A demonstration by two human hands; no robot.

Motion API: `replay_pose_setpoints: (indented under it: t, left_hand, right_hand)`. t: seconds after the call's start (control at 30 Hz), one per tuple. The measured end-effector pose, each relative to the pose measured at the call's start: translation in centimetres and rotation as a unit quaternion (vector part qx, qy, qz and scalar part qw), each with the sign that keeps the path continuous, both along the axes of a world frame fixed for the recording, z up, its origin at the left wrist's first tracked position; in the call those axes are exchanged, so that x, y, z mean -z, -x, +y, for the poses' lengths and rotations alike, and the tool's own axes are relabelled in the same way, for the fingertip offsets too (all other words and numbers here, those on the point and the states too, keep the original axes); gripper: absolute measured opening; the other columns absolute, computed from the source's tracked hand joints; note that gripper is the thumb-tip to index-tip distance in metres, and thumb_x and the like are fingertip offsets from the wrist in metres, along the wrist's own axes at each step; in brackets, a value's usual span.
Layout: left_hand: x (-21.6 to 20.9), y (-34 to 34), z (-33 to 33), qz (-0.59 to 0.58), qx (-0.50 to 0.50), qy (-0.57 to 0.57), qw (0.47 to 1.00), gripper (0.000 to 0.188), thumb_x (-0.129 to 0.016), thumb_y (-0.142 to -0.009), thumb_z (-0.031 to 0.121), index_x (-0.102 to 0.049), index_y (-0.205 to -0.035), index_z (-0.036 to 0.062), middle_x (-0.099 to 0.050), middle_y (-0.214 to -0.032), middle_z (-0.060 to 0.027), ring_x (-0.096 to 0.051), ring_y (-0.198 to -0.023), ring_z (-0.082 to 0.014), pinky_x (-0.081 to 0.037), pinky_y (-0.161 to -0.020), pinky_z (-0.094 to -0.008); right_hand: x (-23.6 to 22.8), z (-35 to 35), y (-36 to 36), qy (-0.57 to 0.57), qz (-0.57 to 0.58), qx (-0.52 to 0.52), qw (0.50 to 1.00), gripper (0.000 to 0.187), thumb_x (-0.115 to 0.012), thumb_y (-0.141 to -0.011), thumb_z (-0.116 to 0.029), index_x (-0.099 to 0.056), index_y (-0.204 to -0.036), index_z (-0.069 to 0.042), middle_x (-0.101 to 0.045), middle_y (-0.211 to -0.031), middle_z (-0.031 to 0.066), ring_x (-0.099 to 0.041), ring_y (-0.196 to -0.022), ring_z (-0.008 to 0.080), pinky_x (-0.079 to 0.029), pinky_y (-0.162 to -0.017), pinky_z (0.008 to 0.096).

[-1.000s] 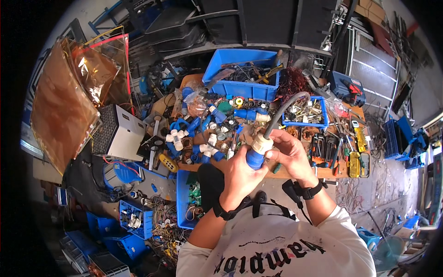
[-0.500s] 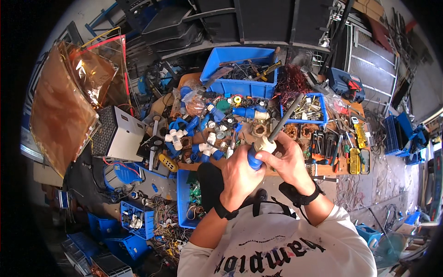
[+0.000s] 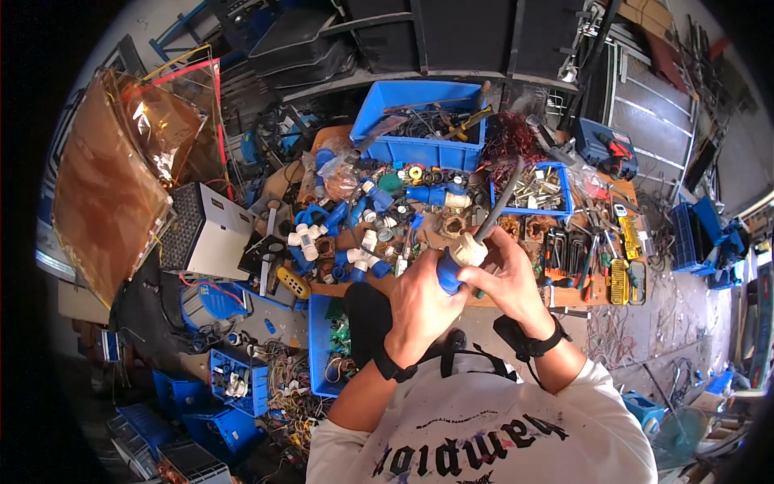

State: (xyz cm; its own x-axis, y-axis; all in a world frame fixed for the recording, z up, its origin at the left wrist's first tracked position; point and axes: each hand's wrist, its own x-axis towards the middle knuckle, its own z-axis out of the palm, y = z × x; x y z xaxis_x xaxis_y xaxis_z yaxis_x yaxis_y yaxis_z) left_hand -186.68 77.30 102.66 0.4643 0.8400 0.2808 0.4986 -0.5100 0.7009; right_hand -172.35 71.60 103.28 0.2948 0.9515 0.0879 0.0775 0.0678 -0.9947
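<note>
Blue plastic below, cream above: holding a cable connector (image 3: 449,273) between both hands, near the front edge of a wooden tabletop (image 3: 571,299). Wrapping the blue body with the left hand (image 3: 425,294) while pinching with the right hand (image 3: 516,282), laying its thumb near the cream collar (image 3: 468,251) and curling its fingers behind. Tilting the grey cable (image 3: 501,208) up toward the back, past the left side of a small blue tray (image 3: 528,212) of metal parts.

Facing a heap of blue and white fittings (image 3: 363,256) to the left of the hands, with a large blue bin (image 3: 427,153) of tools and cables behind. Passing rightward to hand tools (image 3: 595,256) and a yellow case (image 3: 618,282); leftward, to a white box (image 3: 222,234) and brown sheet panels (image 3: 105,185). Looking farther back to dark panels (image 3: 468,40).

Seeing floor between the front edge and the torso, and more floor (image 3: 653,323), strewn with strands, beyond the right end. Meeting a lower blue bin (image 3: 318,343) and tangled wires (image 3: 294,403) on the lower left.
</note>
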Motion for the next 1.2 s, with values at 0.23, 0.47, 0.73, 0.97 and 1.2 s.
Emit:
replay_pose_setpoints:
  t: [0.23,0.47,0.73,0.97,1.2]
  left_hand:
    - [-0.5,0.3,0.1,0.047,-0.007,-0.008,0.999,0.035,-0.078,-0.065,0.020,-0.058,-0.090,0.0038,-0.065,-0.079,-0.0195,-0.065,-0.071,-0.0383,-0.052,-0.063,-0.0456]
    - [-1.3,0.6,0.1,0.029,0.010,0.014,0.999,0.037,-0.079,-0.065,0.019,-0.057,-0.091,0.0039,-0.064,-0.076,-0.0186,-0.064,-0.070,-0.0381,-0.051,-0.062,-0.0464]
    - [-1.7,0.2,0.0,0.091,-0.018,-0.041,0.995,0.036,-0.078,-0.066,0.020,-0.056,-0.090,0.0040,-0.064,-0.081,-0.0168,-0.064,-0.075,-0.0372,-0.051,-0.066,-0.0462]
    - [-1.9,0.4,0.2,0.112,0.015,-0.033,0.993,0.044,-0.080,-0.065,0.015,-0.056,-0.100,0.0002,-0.064,-0.089,-0.0183,-0.066,-0.077,-0.0338,-0.053,-0.068,-0.0424]
    - [-1.2,0.1,0.1,0.097,-0.006,-0.024,0.995,0.038,-0.079,-0.066,0.019,-0.056,-0.092,0.0029,-0.065,-0.086,-0.0168,-0.065,-0.077,-0.0369,-0.052,-0.067,-0.0458]
  right_hand:
    - [1.7,0.6,-0.7,-0.059,0.163,-0.058,0.983,0.054,-0.079,-0.078,-0.007,-0.055,-0.126,0.000,-0.066,-0.106,0.0048,-0.061,-0.098,0.0125,-0.049,-0.089,0.0296]
    - [0.6,1.1,-0.5,-0.127,0.274,-0.116,0.946,0.063,-0.077,-0.077,-0.003,-0.048,-0.133,-0.003,-0.062,-0.120,0.0078,-0.057,-0.112,0.0171,-0.042,-0.101,0.0348]
    - [1.8,1.0,0.3,-0.081,0.152,0.014,0.985,0.052,-0.081,-0.075,-0.005,-0.053,-0.120,-0.003,-0.063,-0.107,0.0047,-0.060,-0.098,0.0129,-0.049,-0.084,0.0277]
    - [2.2,1.4,-0.5,-0.147,0.336,-0.098,0.925,0.074,-0.076,-0.077,0.002,-0.039,-0.141,0.000,-0.059,-0.125,0.0127,-0.056,-0.116,0.0196,-0.048,-0.095,0.0332]
    - [1.6,0.4,0.1,-0.046,0.156,-0.008,0.987,0.050,-0.077,-0.082,-0.018,-0.050,-0.121,0.000,-0.060,-0.114,0.0088,-0.055,-0.107,0.0145,-0.045,-0.093,0.0325]
